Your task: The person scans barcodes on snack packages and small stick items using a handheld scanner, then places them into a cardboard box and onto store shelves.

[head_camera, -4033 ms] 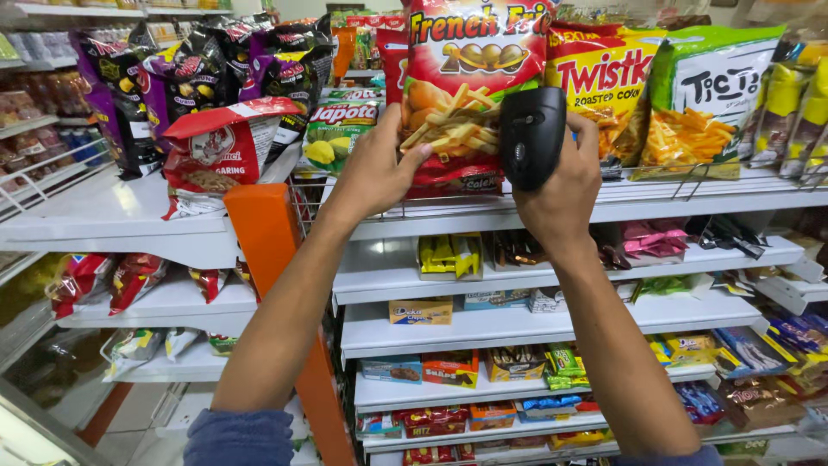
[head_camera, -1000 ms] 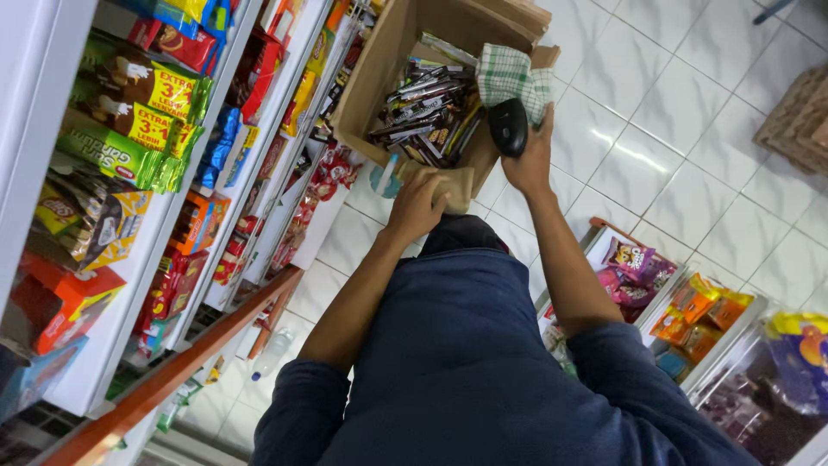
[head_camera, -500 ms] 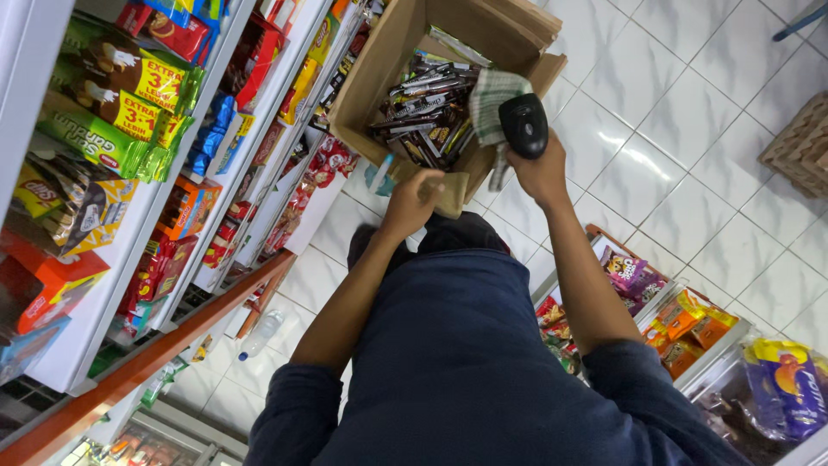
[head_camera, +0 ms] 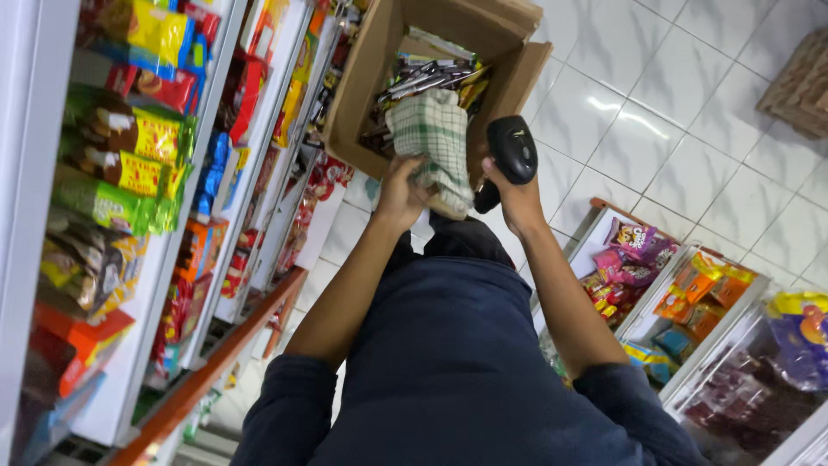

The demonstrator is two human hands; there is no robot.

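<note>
my left hand (head_camera: 401, 185) has a tight grip on the checked cloth (head_camera: 434, 147) at the cardboard box (head_camera: 362, 86) rim on the floor, lifting it off the bars inside, w/ right hand (head_camera: 516, 194) clenched round the black scanner (head_camera: 509, 155), kept clear above.

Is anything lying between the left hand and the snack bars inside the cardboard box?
Yes. A green-and-white checked cloth is draped over the near edge of the cardboard box, covering part of the snack bars. The left hand grips the cloth's lower end.
</note>
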